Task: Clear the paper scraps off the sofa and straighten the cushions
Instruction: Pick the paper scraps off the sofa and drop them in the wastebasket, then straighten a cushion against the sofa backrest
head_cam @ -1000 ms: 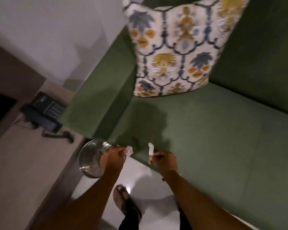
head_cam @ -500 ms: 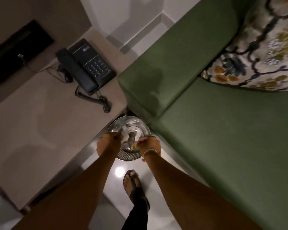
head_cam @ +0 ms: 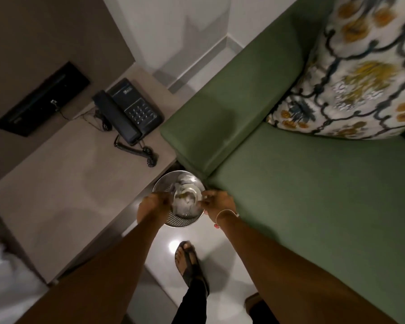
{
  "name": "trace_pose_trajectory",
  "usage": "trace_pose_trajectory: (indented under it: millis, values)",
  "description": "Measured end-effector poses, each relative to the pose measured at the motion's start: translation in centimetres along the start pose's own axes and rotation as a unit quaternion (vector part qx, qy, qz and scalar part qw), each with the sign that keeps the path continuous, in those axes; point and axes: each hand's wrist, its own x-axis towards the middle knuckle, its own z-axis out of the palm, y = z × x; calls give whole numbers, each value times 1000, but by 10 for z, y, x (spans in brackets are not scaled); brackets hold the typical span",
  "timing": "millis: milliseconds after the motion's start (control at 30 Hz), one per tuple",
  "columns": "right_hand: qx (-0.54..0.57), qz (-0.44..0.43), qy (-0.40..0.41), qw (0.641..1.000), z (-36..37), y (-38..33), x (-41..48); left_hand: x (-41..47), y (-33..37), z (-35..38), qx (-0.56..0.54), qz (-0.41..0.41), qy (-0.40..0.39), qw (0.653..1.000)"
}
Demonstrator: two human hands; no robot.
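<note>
Dropping paper scraps [head_cam: 184, 202] into the bin [head_cam: 164, 185] beneath both hands, left hand [head_cam: 151, 206] and right hand [head_cam: 216, 203], grip state unclear; next, turning right to straighten the cushion [head_cam: 355, 73].

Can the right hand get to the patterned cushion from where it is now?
Probably yes. The right hand is over the metal bin, and nothing stands on the bare green sofa seat between it and the patterned cushion, though it looks like a long reach.
</note>
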Motion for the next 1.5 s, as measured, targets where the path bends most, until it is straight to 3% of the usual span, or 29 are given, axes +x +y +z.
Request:
trace_pose_trajectory:
  millis: [133,267,367,500,567,667,767,867,1067,1300,1400,1500]
  values:
    - [4,-7,-7,1000,-73,6,-35,-36,70,-23,10,30,-30,999]
    - [11,-60,68,996,-179,16,-58,-60,165,-39,-53,37,-41,997]
    - [22,-103,124,987,-262,25,-57,-60,236,-47,-49,98,-26,994]
    - [120,-108,296,941,-375,41,-41,-38,330,-50,-130,131,-7,983]
    - [163,-70,364,914,-423,50,-26,-21,367,-51,-170,130,-11,977]
    - [280,-24,339,898,-469,53,1,-1,407,-55,-288,105,-37,951]
    - [370,-45,253,893,-483,45,13,11,437,-55,-388,53,-61,918]
    - [399,-64,206,891,-469,34,7,10,453,-55,-418,25,-47,907]
    - [472,-106,275,831,-445,63,-35,-6,468,-57,-429,67,-75,898]
    - [530,-85,397,745,-470,139,-86,-32,555,-14,-349,167,-166,907]
    - [530,-47,399,747,-483,161,-79,-32,574,8,-325,159,-171,916]
    - [519,-31,375,768,-480,172,-69,-33,566,20,-288,173,-126,933]
